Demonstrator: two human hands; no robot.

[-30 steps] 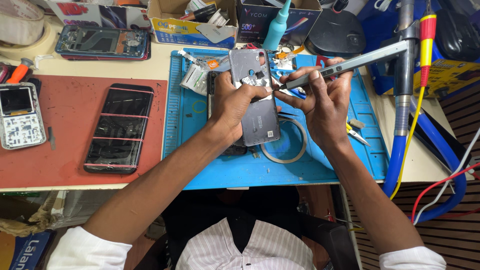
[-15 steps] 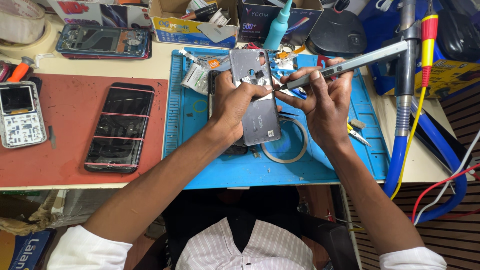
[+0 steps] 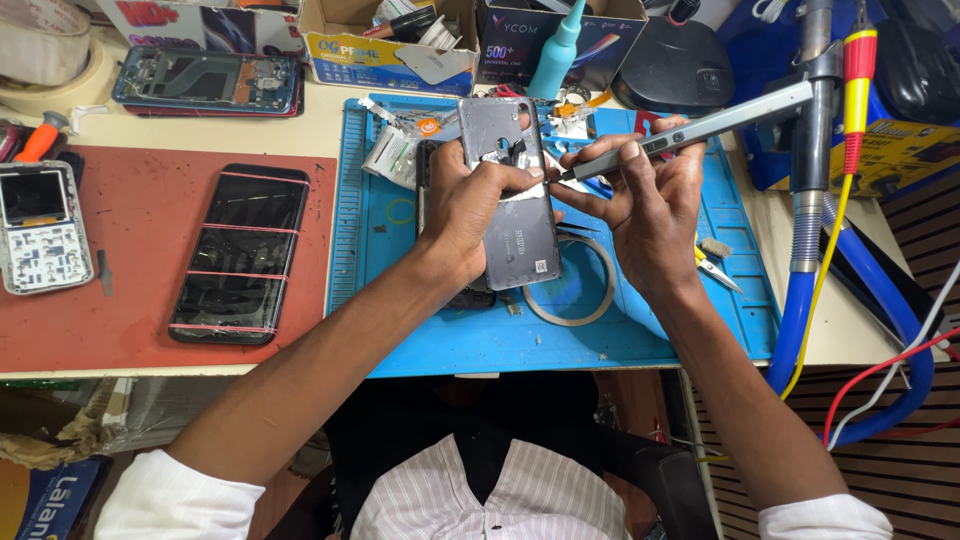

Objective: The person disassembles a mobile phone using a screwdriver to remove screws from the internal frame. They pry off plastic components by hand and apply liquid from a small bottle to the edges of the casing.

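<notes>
My left hand (image 3: 465,205) grips a grey phone back shell (image 3: 515,225), held tilted above the blue work mat (image 3: 420,330). My right hand (image 3: 640,195) holds a long grey electric screwdriver (image 3: 700,128) like a pen, its tip touching the shell's right edge near the upper middle. Under my left hand lies a dark phone body, mostly hidden. A thin ring of tape (image 3: 590,305) rests on the mat just below the shell.
A black phone bound with pink bands (image 3: 240,252) and a small bare circuit-board phone (image 3: 38,228) lie on the red mat (image 3: 130,330). An opened blue phone frame (image 3: 205,80), boxes and a teal bottle (image 3: 555,50) stand behind. A blue hose (image 3: 800,300) and cables hang right.
The screwdriver tip has shifted slightly along the shell's right edge. Both hands stay in nearly the same place.
</notes>
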